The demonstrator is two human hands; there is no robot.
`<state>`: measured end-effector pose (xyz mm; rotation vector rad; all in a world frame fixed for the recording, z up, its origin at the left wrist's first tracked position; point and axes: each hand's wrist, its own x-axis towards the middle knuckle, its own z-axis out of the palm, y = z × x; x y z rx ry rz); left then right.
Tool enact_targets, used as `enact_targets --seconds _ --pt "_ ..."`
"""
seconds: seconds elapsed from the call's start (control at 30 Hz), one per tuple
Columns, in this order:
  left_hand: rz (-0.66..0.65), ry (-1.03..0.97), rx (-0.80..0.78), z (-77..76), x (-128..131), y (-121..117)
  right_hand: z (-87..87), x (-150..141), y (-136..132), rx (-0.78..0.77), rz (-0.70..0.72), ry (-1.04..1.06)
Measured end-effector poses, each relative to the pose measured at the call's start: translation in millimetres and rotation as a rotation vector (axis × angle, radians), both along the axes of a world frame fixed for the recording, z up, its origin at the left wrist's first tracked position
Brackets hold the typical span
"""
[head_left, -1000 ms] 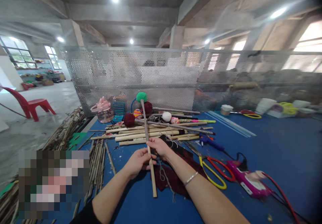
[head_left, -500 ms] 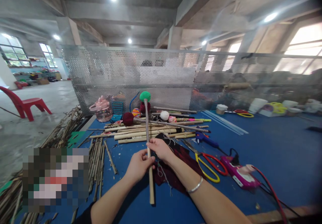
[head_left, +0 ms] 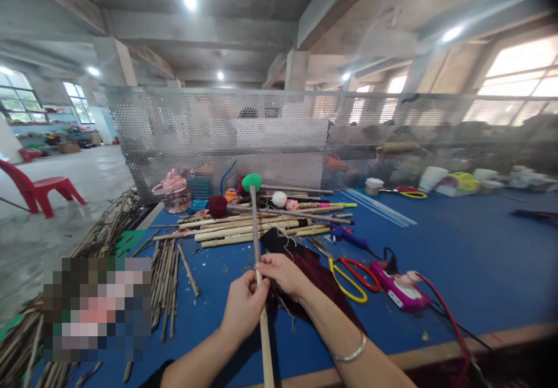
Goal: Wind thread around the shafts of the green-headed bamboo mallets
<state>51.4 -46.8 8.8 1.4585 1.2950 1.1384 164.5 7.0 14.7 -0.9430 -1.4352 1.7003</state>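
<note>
A mallet (head_left: pixel 255 225) with a round green head, a greyish upper shaft and a pale wooden lower end points away from me over the table. My left hand (head_left: pixel 243 302) is closed round the shaft, its thumb lying along the pale part. Just above it, my right hand (head_left: pixel 282 273) pinches the shaft with thumb and fingertips near where grey meets pale wood. Dark red and black cloth (head_left: pixel 314 277) with loose threads lies beneath my right hand and forearm. Behind the hands lie several pale sticks (head_left: pixel 244 232) and a mallet with a dark red head (head_left: pixel 218 206).
Scissors (head_left: pixel 355 280) with yellow and red handles lie right of the cloth, beside a blue glue gun (head_left: pixel 349 235) and a magenta power strip (head_left: pixel 401 289). Thin twigs (head_left: pixel 168 289) lie left. A pink-topped jar (head_left: pixel 176 193) stands before the perforated metal screen (head_left: pixel 209 126).
Both hands and the green-headed mallet have come slightly nearer to me, so its pale end now runs past the bottom of the view. The camera has shifted a little.
</note>
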Motion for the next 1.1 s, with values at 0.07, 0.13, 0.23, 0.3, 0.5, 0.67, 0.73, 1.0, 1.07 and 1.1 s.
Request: enact_targets --seconds 0.07,0.13,0.23,0.3,0.5,0.67,0.73,1.0,1.07,1.1 --pt "-0.003 0.021 -0.027 -2.0 2 -2 -2.3 2 2 0.01 0.017 -0.028" --pt "0.012 0.076 -0.015 -5.4 1 1 -5.8 1 6 0.023 -0.016 -0.044" --pt "0.018 0.201 0.022 -8.8 -6 13 -11.3 -4 13 0.083 -0.089 -0.099" --pt "-0.022 0.267 0.024 -8.6 -12 19 -13.9 -7 17 0.119 -0.103 -0.146" --pt "0.039 0.26 -0.061 -5.3 -20 19 -16.9 -7 18 0.15 -0.097 -0.164" --pt "-0.204 -0.153 -0.306 -0.2 -21 18 -13.3 -1 17 -0.004 0.009 -0.044" --pt "-0.266 -0.284 -0.396 3.7 -21 18 -12.2 1 18 -0.067 0.052 -0.029" --pt "-0.128 -0.228 -0.327 -0.1 -24 20 -19.7 -6 24 0.054 -0.053 -0.006" --pt "-0.138 -0.239 -0.313 -2.0 -26 22 -15.8 -6 26 0.019 -0.004 -0.022" --pt "-0.151 -0.254 -0.322 -2.1 -27 22 -12.6 -6 27 -0.015 0.046 -0.036"
